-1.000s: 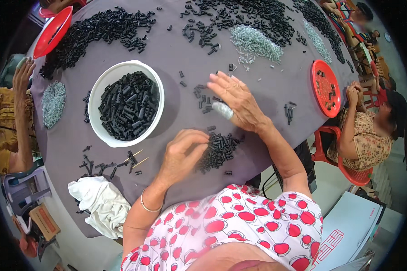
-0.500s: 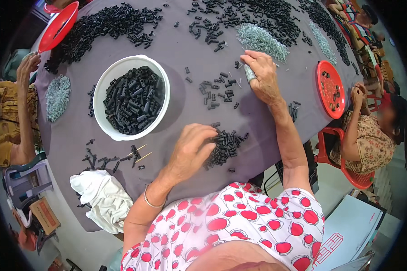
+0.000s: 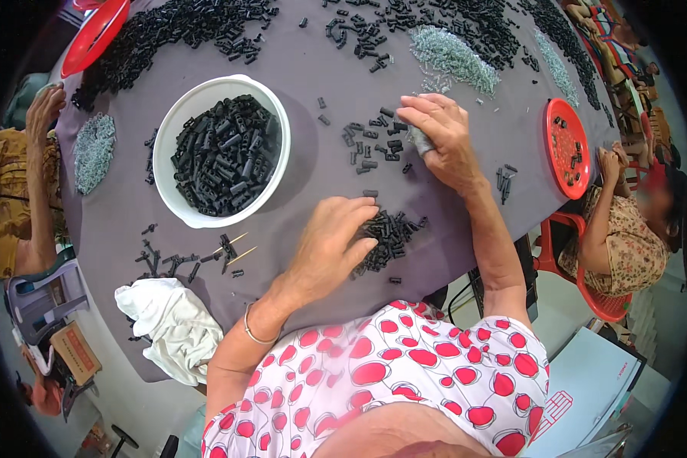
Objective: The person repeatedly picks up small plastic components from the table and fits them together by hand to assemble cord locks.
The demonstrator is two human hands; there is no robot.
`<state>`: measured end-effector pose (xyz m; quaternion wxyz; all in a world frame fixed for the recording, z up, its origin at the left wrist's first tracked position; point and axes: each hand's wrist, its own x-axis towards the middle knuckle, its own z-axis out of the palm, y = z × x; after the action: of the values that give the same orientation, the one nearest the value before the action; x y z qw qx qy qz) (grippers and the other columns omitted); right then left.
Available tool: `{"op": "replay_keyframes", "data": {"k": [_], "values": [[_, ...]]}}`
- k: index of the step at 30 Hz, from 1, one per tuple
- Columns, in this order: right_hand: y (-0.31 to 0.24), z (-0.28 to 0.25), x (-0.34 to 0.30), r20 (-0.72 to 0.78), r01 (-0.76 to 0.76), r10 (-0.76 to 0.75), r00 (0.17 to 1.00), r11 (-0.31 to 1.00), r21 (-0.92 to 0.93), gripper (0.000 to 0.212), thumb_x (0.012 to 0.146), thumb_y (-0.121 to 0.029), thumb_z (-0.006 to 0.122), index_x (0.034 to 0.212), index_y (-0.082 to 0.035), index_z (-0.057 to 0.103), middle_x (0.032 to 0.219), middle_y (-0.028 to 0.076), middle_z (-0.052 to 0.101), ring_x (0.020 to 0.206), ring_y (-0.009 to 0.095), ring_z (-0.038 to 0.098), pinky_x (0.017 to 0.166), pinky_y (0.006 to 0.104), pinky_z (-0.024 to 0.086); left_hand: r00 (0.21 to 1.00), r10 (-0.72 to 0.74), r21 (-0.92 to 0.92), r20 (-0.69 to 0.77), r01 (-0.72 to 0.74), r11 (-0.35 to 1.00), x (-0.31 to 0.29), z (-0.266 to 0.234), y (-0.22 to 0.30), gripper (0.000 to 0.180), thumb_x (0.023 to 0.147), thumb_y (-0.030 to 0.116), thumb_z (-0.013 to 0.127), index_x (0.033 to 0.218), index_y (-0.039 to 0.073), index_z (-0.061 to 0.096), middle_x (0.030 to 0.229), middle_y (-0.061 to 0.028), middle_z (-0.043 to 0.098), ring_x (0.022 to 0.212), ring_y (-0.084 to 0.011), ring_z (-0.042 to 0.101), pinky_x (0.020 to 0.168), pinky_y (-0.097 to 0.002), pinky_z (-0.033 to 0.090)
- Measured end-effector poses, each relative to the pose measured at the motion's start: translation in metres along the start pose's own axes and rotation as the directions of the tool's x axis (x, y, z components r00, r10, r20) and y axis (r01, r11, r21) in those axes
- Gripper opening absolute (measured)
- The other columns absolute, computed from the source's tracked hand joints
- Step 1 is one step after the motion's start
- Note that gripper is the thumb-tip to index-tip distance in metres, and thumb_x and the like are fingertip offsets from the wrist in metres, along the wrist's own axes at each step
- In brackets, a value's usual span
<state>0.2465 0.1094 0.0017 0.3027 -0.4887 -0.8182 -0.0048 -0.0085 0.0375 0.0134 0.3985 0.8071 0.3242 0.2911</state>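
Note:
My left hand (image 3: 332,246) is open over the table, its thumb and fingers apart. Its fingertips are beside a small heap of black plastic pieces (image 3: 391,238), with one short black cylinder (image 3: 370,193) at the tips. Farther right, my right hand (image 3: 444,145) is closed, fingers curled forward over the thumb. A greyish wrap (image 3: 420,140) covers the thumb. Whatever it pinches is hidden. Loose black pieces (image 3: 374,141) lie just left of it, and a pile of small silvery screw-like parts (image 3: 454,59) lies beyond it.
A white bowl (image 3: 284,164) full of black pieces stands left of centre. Nearer are two toothpicks (image 3: 242,254) and a white cloth (image 3: 168,328). A red tray (image 3: 551,145) is at the right edge, by a seated person. Another person's hand (image 3: 44,107) is at the left edge.
My right hand has drawn back slightly from the silvery pile, toward the loose black pieces. My left hand stays by the small heap, barely shifted. The whole view has moved a little.

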Motion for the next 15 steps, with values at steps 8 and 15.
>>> {"op": "replay_keyframes", "data": {"k": [8, 15], "values": [[-0.011, -0.018, -0.019, -0.044, -0.196, 0.197, 0.979, 0.98, 0.031, 0.039, 0.065, 0.005, 0.059, 0.101, -0.01, 0.066, 0.101, 0.006, 0.062, 0.1, 0.027, 0.053, 0.088, 0.0377, 0.039, 1.0, -0.002, 0.043, -0.01, 0.003, 0.999, -0.003, 0.003, 0.0, 0.042, 0.083, 0.015, 0.064, 0.12, -0.001, 0.053, 0.133, -0.0155, 0.049, 0.112, -0.0331, 0.048, 0.098, -0.0406, 0.037], [-0.003, -0.019, -0.009, 0.083, -0.176, 0.168, 0.982, 0.98, 0.092, 0.031, 0.066, 0.001, 0.057, 0.094, -0.009, 0.065, 0.089, 0.007, 0.058, 0.091, 0.028, 0.051, 0.082, 0.0375, 0.04, 0.997, -0.058, -0.03, -0.056, 0.057, 0.998, -0.005, 0.001, -0.002, 0.039, 0.081, 0.009, 0.065, 0.117, -0.001, 0.054, 0.128, -0.0156, 0.051, 0.113, -0.0335, 0.049, 0.094, -0.0398, 0.041]]}}
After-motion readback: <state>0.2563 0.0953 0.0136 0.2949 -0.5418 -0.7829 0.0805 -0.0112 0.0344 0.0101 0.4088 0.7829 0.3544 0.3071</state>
